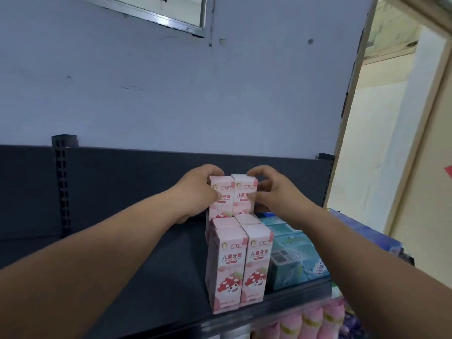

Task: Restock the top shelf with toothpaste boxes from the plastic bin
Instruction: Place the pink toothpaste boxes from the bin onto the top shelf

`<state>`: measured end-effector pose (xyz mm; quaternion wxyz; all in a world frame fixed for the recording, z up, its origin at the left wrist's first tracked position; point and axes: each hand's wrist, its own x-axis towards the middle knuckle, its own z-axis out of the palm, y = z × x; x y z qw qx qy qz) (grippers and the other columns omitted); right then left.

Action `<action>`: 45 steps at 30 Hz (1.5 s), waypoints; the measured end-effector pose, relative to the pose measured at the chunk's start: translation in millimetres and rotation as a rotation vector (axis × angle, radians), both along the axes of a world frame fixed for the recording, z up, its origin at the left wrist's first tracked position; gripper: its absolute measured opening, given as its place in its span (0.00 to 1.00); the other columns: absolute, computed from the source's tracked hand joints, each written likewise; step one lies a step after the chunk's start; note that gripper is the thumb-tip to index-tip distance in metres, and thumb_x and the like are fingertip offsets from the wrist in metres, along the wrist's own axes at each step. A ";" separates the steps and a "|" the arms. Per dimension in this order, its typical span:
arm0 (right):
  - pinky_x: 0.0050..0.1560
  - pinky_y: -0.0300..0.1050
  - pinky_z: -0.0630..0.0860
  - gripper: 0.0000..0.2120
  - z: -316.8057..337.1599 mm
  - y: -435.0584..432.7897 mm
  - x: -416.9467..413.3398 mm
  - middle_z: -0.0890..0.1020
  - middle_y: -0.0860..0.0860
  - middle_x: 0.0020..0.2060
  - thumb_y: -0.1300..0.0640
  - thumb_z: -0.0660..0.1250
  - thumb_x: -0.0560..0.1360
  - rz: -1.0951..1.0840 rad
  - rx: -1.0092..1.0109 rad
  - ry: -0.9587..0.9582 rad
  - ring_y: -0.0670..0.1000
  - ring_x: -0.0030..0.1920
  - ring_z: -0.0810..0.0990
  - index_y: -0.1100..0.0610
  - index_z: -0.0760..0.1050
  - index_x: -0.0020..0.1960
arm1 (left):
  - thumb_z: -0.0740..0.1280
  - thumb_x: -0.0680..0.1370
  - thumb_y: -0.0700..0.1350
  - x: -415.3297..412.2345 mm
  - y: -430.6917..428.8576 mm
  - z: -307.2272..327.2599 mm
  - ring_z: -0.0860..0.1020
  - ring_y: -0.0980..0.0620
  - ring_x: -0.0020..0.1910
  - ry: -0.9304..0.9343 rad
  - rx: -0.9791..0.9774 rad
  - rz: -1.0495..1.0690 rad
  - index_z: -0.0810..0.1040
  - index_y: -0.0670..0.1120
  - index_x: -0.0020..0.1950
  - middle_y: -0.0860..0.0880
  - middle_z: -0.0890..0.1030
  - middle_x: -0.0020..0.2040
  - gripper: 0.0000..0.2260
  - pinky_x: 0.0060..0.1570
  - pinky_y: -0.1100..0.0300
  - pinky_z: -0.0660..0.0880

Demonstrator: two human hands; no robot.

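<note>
Two pink toothpaste boxes (231, 199) stand side by side, raised above the rows behind the front ones on the dark top shelf (151, 277). My left hand (195, 192) grips the left box from its left side and top. On the other side, my right hand (274, 194) grips the right box from the right. Two more upright pink toothpaste boxes (238, 267) stand at the shelf's front edge, with other pink ones behind them. The plastic bin is out of view.
Teal boxes (291, 255) lie flat on the shelf to the right of the pink ones. Pink bottles (310, 321) line the shelf below. The shelf's dark back panel (122, 187) and a slotted upright (61, 184) stand behind. A doorway (396, 118) opens at the right.
</note>
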<state>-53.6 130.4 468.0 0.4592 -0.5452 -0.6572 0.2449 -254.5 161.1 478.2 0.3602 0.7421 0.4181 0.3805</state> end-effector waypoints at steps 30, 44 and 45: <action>0.38 0.34 0.76 0.16 -18.8 -22.8 3.6 0.78 0.43 0.56 0.52 0.62 0.80 -0.058 -0.191 -0.175 0.44 0.51 0.79 0.47 0.70 0.68 | 0.65 0.79 0.43 8.8 -11.9 -28.9 0.76 0.51 0.57 0.101 -0.162 0.036 0.72 0.49 0.67 0.49 0.78 0.59 0.17 0.54 0.59 0.72; 0.61 0.37 0.61 0.25 -21.9 -79.7 38.2 0.67 0.47 0.72 0.48 0.63 0.79 -0.359 0.151 -0.627 0.48 0.69 0.67 0.48 0.63 0.74 | 0.63 0.79 0.52 39.1 -58.2 -12.4 0.72 0.52 0.62 0.330 0.422 0.065 0.63 0.54 0.73 0.51 0.67 0.71 0.23 0.53 0.61 0.67; 0.62 0.37 0.61 0.25 -22.8 -87.4 42.8 0.67 0.47 0.72 0.48 0.63 0.79 -0.376 0.166 -0.646 0.47 0.70 0.66 0.49 0.63 0.74 | 0.63 0.79 0.53 44.6 -64.0 -11.5 0.71 0.51 0.64 0.356 0.461 0.052 0.63 0.54 0.74 0.50 0.66 0.72 0.24 0.55 0.60 0.66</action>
